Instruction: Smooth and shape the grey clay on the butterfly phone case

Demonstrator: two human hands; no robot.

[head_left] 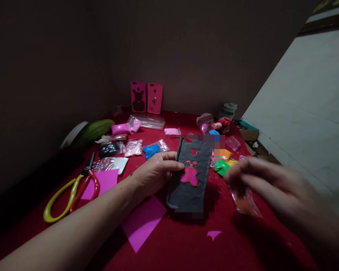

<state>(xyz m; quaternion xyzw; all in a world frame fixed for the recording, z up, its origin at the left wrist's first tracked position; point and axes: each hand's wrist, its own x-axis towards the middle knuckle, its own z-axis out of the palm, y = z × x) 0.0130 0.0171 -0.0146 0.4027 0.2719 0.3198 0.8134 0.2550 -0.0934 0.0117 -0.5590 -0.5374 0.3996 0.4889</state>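
My left hand [159, 169] grips a dark grey phone case [202, 171] by its left edge, thumb on the front. The case is tilted upright and carries a pink butterfly with red outlines [190, 176]. Two holes in its upper part show red through them. My right hand [267, 180] is off to the right, smeared by motion, its fingers bent towards the packets. Just below it is a clear packet with something orange inside [243, 203]; I cannot tell whether the hand touches it. Green clay [222, 167] lies left of its fingertips.
Yellow-and-red-handled scissors [73, 195] lie at the left on pink paper [110, 182]. More pink paper [144, 226] and a small scrap [214, 235] are on the red cloth [175, 248]. Several clay packets [154, 150] lie behind. Two decorated pink cases [138, 97] lean against the wall.
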